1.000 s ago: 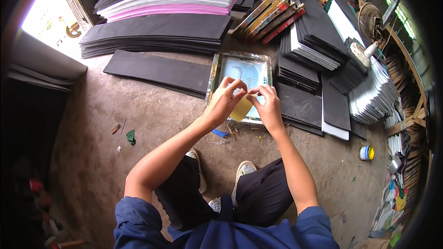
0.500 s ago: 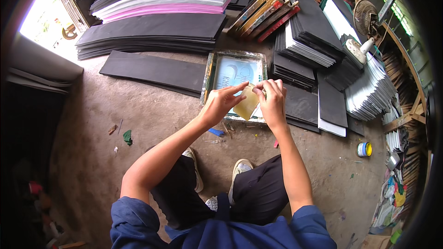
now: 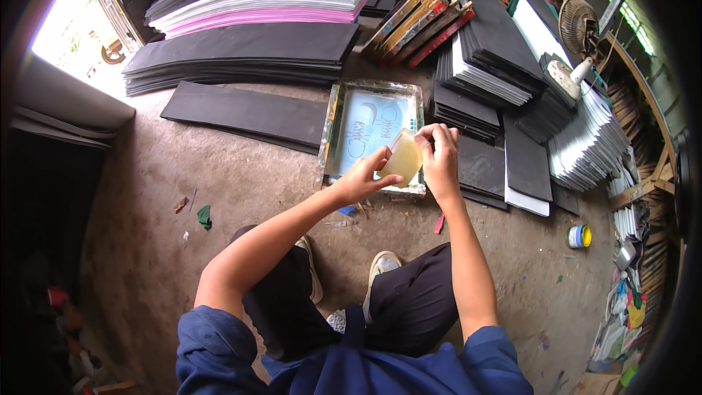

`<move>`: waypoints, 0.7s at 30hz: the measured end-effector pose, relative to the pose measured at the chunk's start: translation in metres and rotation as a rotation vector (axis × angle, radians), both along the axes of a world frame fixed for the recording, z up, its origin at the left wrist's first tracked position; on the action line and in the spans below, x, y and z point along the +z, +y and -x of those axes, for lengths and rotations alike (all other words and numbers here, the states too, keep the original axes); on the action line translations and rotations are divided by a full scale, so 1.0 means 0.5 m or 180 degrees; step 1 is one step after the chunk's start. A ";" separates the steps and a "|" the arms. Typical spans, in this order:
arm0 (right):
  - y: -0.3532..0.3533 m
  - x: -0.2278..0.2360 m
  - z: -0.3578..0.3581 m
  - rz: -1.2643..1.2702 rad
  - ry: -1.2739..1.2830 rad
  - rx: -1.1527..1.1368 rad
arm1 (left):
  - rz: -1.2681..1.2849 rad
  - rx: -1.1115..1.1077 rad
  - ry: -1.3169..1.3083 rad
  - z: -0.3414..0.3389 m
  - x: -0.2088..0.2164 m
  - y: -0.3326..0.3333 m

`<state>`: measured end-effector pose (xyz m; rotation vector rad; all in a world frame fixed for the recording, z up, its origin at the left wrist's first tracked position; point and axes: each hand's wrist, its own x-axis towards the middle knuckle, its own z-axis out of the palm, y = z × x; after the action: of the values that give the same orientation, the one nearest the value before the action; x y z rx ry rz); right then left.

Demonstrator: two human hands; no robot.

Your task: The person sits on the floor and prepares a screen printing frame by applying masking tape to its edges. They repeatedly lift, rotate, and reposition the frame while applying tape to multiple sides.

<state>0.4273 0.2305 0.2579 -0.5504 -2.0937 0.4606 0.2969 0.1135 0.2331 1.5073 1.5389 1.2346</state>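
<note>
In front of me, my left hand [image 3: 365, 179] grips a translucent pale-yellow plastic piece [image 3: 404, 163] between thumb and fingers. Its upper edge looks clearer than its body; whether it is a container I cannot tell. My right hand [image 3: 441, 155] has its fingers closed in a pinch at the piece's upper right edge. Below the hands lies a screen-printing frame [image 3: 327, 128] on the floor, its rim stained with paint. Pale blue mesh [image 3: 376, 113] with line drawings fills it, partly hidden by the held piece and my hands.
Long black foam sheets [image 3: 241, 113] lie left of the frame, with taller stacks [image 3: 234, 51] behind. More sheets [image 3: 504, 58] are piled at right, beside a fan [image 3: 578, 25]. Several paint-stained frames [image 3: 417, 22] lean together at the back. A yellow-and-blue can [image 3: 579, 236] stands at right.
The plastic piece has moved slightly right and tilted, showing more of its face. My left hand has shifted right and lower, its thumb now along the piece's lower edge.
</note>
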 end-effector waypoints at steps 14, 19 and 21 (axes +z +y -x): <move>0.025 -0.038 0.000 0.0212 -0.0432 -0.0509 | 0.0614 0.0718 0.0915 0.008 -0.055 0.040; 0.110 -0.068 -0.056 0.1238 -0.0473 -0.0818 | 0.0154 -0.0089 0.0587 0.016 -0.065 0.004; 0.115 -0.076 -0.062 0.1393 -0.0491 -0.0747 | 0.0255 -0.0065 0.0778 0.015 -0.052 0.003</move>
<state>0.4585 0.2878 0.2198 -1.1030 -2.0429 0.7643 0.2892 0.1152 0.2070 1.6651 1.7024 0.9932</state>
